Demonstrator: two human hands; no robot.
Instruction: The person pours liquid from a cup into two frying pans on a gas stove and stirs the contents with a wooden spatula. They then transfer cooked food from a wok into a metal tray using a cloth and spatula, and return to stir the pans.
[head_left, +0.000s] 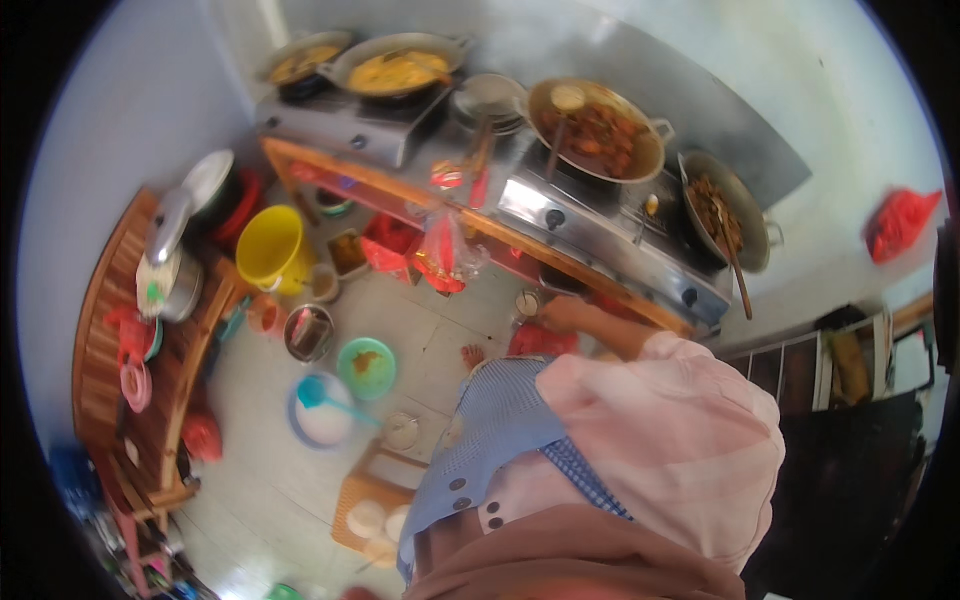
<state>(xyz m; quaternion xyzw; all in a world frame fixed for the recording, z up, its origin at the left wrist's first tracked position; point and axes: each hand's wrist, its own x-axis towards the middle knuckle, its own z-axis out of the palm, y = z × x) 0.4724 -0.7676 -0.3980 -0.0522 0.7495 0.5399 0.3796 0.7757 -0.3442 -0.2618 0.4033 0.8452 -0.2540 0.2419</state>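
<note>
My right hand (559, 313) reaches down below the front edge of the stove counter, beside a small round container (527, 303) and above a red plastic bag (544, 340). Blur hides whether its fingers hold anything. My left hand is out of view. On the stove (615, 225) above stands a large wok (651, 154) of reddish-brown food with a ladle (568, 99) in it. To its right a second wok (752, 202) holds brown food and a wooden-handled spatula (733, 255).
Two pans of yellow food (397, 73) stand on the left stove (375, 139). On the floor are a yellow bucket (274, 247), a green basin (382, 367), a tub with a blue dipper (322, 396) and an orange stool (349, 510). A wooden bench (112, 300) lines the left wall.
</note>
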